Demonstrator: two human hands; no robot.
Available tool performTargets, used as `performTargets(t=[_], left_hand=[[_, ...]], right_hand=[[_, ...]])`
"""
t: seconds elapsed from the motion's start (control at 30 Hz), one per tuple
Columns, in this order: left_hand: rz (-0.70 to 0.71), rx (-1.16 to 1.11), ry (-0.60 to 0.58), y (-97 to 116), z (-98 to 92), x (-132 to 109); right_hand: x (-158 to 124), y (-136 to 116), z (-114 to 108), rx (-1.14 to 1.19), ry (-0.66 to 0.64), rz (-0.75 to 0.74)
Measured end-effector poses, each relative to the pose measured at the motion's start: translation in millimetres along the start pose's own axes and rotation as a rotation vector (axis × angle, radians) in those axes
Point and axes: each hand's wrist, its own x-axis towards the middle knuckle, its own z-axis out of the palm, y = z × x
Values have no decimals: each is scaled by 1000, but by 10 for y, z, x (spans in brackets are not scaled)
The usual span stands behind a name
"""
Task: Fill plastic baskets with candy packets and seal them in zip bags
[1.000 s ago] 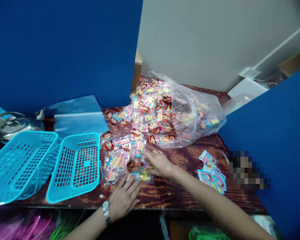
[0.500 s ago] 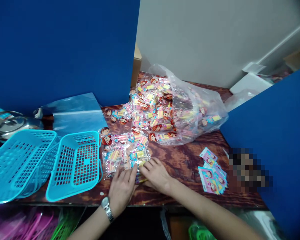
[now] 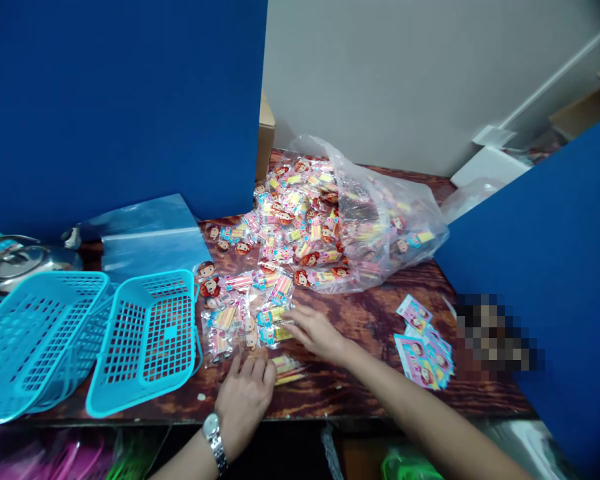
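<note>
My left hand (image 3: 246,400), with a silver watch at the wrist, rests palm down near the table's front edge. Its slightly parted fingers cover the left end of a clear packet of yellow sticks (image 3: 287,373); the fingertips are partly hidden. My right hand (image 3: 321,335) is open, fingers stretched left over the edge of a small packet with a blue label and yellow sticks (image 3: 275,323). Beyond both hands, several similar clear packets (image 3: 237,283) with doll pictures lie in a flat group. A larger heap of packets (image 3: 300,213) spills from a clear plastic bag (image 3: 415,220).
Turquoise baskets (image 3: 193,333) stand left, beside a metal kettle (image 3: 25,263) and a flat plastic bag (image 3: 155,230). Printed cards (image 3: 423,353) lie right. Blue partitions (image 3: 120,100) flank the dark wood-patterned table (image 3: 360,393). A cardboard box (image 3: 266,137) stands behind.
My hands have moved apart; the right has lifted away toward the group of packets. The packet of yellow sticks between them now shows more plainly. The view has shifted slightly.
</note>
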Motion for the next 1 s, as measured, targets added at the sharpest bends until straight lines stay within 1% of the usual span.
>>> performTargets(t=[0.03, 0.1, 0.2, 0.3, 0.33, 0.4, 0.47, 0.5, 0.57, 0.63, 0.73, 0.8, 0.83, 0.9, 0.97, 1.0], left_hand=[[4, -5, -1, 5, 24, -18], [14, -11, -16, 1, 47, -56], [19, -22, -52, -15, 31, -112], [17, -20, -62, -22, 4, -158], [19, -16, -58, -22, 0, -169], [28, -14, -56, -21, -6, -187], [31, -24, -73, -22, -9, -197], [29, -30, -84, -23, -11, -198], [18, -42, -91, -22, -14, -194], [5, -54, -82, -20, -13, -186], [-2, -68, -51, -16, -4, -179], [-4, -67, -33, -17, 3, -180], [-3, -67, -30, -18, 6, -181], [11, -70, -33, -22, 8, -184], [27, -79, -64, -23, 8, -186], [29, -83, -89, -22, 7, -186]], right_hand=[[106, 38, -15, -101, 5, 33], [291, 91, -5, -287, -51, 88], [462, 89, 34, -435, -136, 159], [510, 45, -22, -472, -152, 182], [505, 36, -69, -483, -143, 185], [465, 37, -184, -500, -82, 193], [394, 55, -272, -446, -47, 161], [350, 62, -285, -389, -67, 119], [259, 56, -227, -289, -157, 16], [179, 14, -75, -312, -208, -20], [106, -81, 146, -464, -176, 62], [96, -123, 163, -497, -185, 92], [107, -127, 120, -496, -215, 82], [172, -95, -48, -500, -307, 15], [298, -12, -253, -545, -371, -94], [378, 43, -342, -581, -382, -156]])
